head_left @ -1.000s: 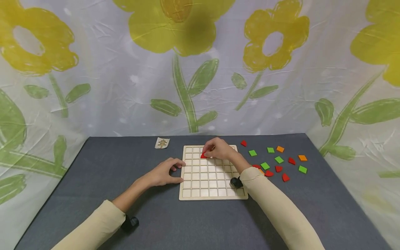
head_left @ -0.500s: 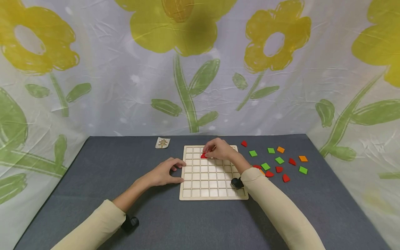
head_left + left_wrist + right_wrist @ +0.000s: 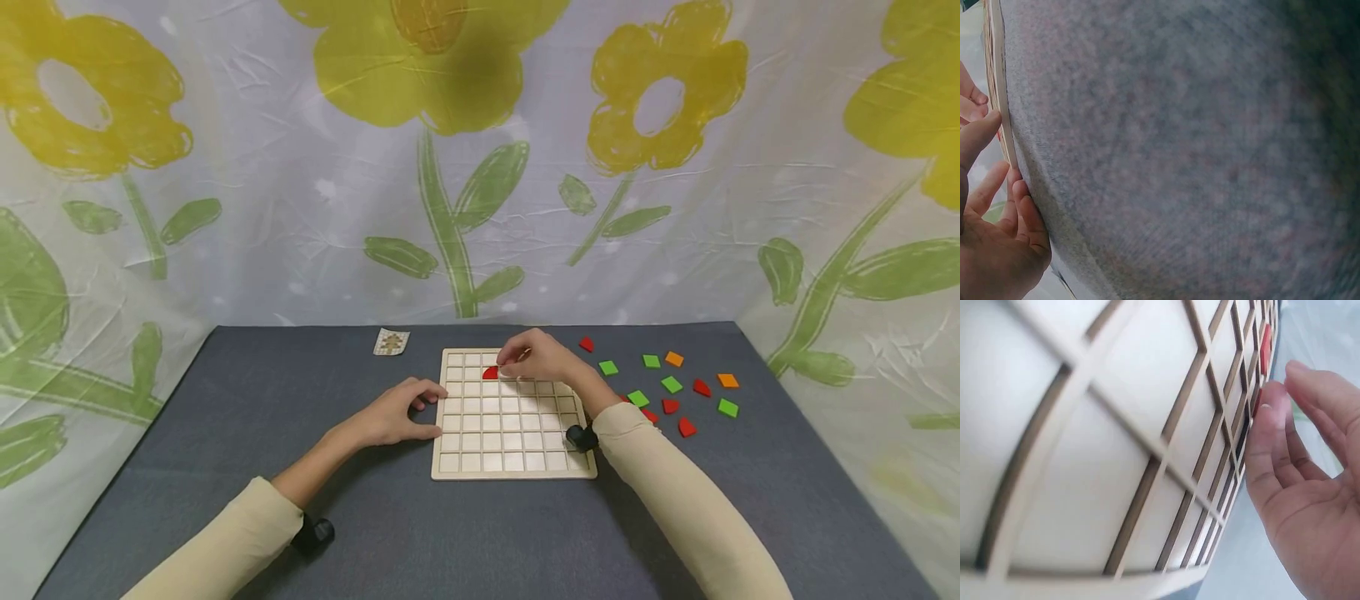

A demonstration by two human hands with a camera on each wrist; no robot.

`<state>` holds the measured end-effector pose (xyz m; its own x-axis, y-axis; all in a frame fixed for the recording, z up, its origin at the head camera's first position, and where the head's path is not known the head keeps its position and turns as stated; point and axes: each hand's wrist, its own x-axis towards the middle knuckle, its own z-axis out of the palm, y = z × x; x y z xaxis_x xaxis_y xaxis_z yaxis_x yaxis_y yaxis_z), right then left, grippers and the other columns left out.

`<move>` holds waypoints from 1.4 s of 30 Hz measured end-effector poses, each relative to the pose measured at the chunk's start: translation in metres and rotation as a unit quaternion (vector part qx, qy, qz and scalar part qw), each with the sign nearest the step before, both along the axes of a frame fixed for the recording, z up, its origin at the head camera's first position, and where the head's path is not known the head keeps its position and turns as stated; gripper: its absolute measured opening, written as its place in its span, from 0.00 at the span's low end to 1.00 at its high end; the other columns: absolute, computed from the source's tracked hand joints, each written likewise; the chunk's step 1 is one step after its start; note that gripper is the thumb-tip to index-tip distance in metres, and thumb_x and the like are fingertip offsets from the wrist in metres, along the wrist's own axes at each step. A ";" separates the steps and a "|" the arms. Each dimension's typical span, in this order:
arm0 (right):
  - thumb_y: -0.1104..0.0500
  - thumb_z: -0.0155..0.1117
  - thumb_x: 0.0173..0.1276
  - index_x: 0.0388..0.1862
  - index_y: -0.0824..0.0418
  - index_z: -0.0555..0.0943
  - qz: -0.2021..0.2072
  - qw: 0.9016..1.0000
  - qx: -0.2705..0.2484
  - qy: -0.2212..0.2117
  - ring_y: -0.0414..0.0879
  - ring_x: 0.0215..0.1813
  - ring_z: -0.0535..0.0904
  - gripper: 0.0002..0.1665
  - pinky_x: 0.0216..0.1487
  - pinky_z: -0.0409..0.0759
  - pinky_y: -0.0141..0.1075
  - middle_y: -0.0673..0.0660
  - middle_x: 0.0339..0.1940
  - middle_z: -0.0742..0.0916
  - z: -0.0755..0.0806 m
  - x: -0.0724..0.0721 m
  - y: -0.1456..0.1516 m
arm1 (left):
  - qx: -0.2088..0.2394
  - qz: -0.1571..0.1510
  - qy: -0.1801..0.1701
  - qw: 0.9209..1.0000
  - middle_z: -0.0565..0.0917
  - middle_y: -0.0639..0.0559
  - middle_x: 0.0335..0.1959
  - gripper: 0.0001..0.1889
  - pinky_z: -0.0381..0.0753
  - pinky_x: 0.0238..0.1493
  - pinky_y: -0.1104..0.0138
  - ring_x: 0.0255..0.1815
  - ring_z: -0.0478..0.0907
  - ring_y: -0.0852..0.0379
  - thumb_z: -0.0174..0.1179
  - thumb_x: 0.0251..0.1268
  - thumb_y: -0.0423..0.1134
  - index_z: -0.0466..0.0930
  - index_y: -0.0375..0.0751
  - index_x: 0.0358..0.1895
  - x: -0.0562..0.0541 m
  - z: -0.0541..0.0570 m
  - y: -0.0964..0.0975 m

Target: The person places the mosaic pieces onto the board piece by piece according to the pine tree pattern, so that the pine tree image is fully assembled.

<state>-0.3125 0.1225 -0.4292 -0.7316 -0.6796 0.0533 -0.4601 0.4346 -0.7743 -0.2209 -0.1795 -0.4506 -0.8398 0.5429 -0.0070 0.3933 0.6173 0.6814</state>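
Board [image 3: 480, 442] of pale wood, ruled into square cells by raised strips, lies flat on the dark worktop [image 3: 390, 542]. One red piece [image 3: 490, 373], rounded on one side, sits at a cell in the second row from the far edge, third from the left; how deeply it is seated cannot be told. Right hand [image 3: 543, 358] is over the far part of the board, just to the right of that piece — fingers bent, thumb and nearest fingertip close together. In the right wrist view a second patch of red [image 3: 1257, 404] shows against a fingertip; whether the hand has hold of it cannot be told. Left hand [image 3: 393, 412] is at the board's left edge, thumb and fingers spread apart, tips touching the rim, nothing enclosed in the palm. To the right of the board are scattered five green tiles [image 3: 671, 384], two orange tiles [image 3: 727, 380] and several loose red pieces [image 3: 687, 427], some partly covered by the right sleeve [image 3: 675, 500]. A small printed card [image 3: 391, 342] lies beyond the board's far left corner. Each wrist carries a black device [image 3: 312, 536]. Behind the worktop hangs a pale backdrop [image 3: 300, 208] — patterned with yellow flowers and green leaves.
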 end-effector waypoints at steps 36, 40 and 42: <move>0.61 0.66 0.75 0.57 0.71 0.81 -0.064 0.994 -0.009 -0.091 0.60 0.46 0.82 0.17 0.48 0.82 0.48 0.64 0.49 0.85 0.002 0.039 0.135 | 0.003 -0.009 -0.002 1.000 0.75 0.44 0.51 0.28 0.75 0.55 0.50 0.50 0.76 0.46 0.73 0.64 0.40 0.76 0.36 0.64 0.000 0.003 0.003; 0.64 0.68 0.72 0.55 0.72 0.81 -0.047 0.995 -0.017 -0.087 0.59 0.48 0.83 0.17 0.47 0.83 0.47 0.65 0.48 0.86 0.002 0.046 0.142 | 0.002 -0.007 -0.003 1.000 0.75 0.44 0.51 0.28 0.75 0.55 0.50 0.50 0.76 0.46 0.73 0.64 0.40 0.76 0.36 0.64 0.000 0.003 0.003; 0.65 0.70 0.70 0.54 0.73 0.81 -0.033 0.996 -0.024 -0.079 0.58 0.47 0.83 0.17 0.47 0.83 0.44 0.65 0.47 0.85 0.002 0.050 0.142 | 0.000 -0.004 -0.006 1.000 0.75 0.44 0.51 0.28 0.75 0.55 0.51 0.50 0.76 0.46 0.73 0.64 0.40 0.76 0.36 0.64 0.000 0.003 0.003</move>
